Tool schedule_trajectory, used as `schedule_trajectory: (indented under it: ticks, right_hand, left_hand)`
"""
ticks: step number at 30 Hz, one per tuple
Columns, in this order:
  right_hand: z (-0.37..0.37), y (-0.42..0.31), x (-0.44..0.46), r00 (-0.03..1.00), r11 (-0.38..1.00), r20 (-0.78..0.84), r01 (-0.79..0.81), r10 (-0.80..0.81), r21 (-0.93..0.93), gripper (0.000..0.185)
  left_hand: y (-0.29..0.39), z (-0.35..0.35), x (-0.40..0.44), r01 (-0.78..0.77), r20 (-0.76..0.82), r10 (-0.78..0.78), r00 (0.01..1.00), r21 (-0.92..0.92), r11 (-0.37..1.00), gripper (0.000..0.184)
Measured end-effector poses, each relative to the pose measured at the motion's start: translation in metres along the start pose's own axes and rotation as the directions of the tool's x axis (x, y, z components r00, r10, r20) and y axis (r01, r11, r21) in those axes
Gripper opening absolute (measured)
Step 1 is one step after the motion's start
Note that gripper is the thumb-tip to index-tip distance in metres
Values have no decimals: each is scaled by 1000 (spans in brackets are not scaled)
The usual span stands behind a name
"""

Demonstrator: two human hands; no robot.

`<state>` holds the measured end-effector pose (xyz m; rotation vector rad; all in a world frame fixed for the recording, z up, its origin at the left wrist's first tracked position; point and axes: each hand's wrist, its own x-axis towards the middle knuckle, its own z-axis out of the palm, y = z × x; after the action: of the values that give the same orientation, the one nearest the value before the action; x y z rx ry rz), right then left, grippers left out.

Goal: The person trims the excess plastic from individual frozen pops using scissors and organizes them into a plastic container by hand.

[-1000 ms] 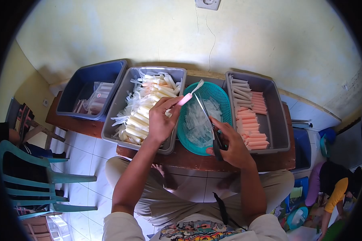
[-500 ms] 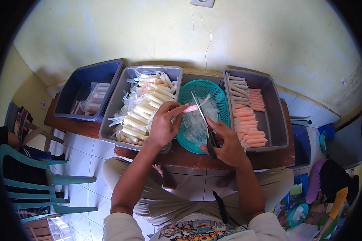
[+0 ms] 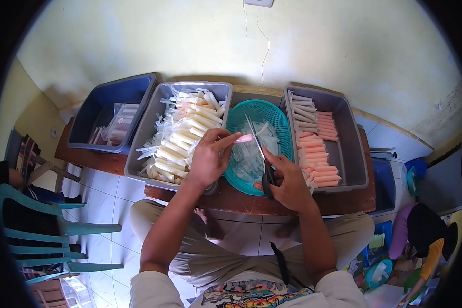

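Note:
My left hand pinches a short pink tube in clear plastic, with one end pointing right. In my right hand are black-handled scissors, their blades directed up and away at the tube's right end. Both hands are above a turquoise mesh basket that holds many clear plastic scraps. On the left, a grey bin is heaped with cream-coloured filled tubes with loose plastic tails. The right-hand grey bin contains rows of pink tubes and pale ones.
A dark blue bin with packed bags stands at the far left of the wooden bench. Behind is a cracked wall. A green plastic chair is at left. At lower right, another person reaches among basins.
The plastic tail that stuck out past the scissor blades is gone from the pink tube's end. Both hands stay nearly in place, and the view has shifted slightly.

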<state>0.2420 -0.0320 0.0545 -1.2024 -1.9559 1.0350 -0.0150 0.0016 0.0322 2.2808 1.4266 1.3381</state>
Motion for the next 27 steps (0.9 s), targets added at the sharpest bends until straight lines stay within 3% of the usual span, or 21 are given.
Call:
schedule_trajectory:
  ticks: [13, 24, 27]
  right_hand:
    - [6, 6, 1, 999, 998, -7, -53, 53, 32, 95]
    - [13, 12, -1, 997, 992, 12, -78, 77, 96, 98]
    - [12, 13, 0, 997, 997, 40, -75, 73, 34, 99]
  left_hand:
    - [-9, 5, -2, -48, 4, 48, 999, 55, 997, 47]
    - [-14, 7, -4, 7, 24, -8, 1000, 52, 999, 45]
    - [-17, 6, -3, -7, 19, 7, 1000, 40, 999, 44]
